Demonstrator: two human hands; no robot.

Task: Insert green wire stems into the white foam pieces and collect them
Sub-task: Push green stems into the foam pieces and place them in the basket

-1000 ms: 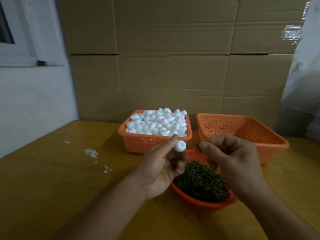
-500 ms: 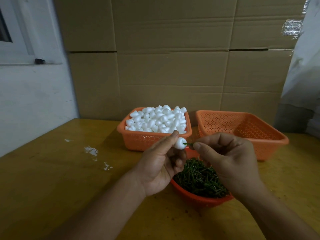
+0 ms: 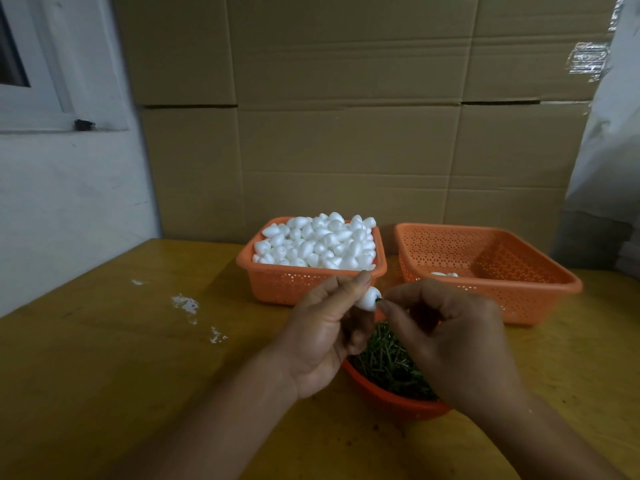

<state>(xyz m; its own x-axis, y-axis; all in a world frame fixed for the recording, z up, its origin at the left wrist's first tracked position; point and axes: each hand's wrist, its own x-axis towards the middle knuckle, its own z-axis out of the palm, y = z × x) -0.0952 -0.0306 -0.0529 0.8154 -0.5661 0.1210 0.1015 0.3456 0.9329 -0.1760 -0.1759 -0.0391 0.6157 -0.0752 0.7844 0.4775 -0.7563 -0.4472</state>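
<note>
One foam piece [image 3: 369,298] pinched in left hand [image 3: 327,336], right hand [image 3: 446,336] pinching green stem [image 3: 378,300] at its base; insertion underway—next, a straight push home.

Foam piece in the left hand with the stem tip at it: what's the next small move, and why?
Probably push the green wire stem a little deeper with the right hand while the left hand steadies the foam piece. Only a short bit of stem shows between the right fingertips and the foam, so it looks nearly seated but not yet released.
</note>
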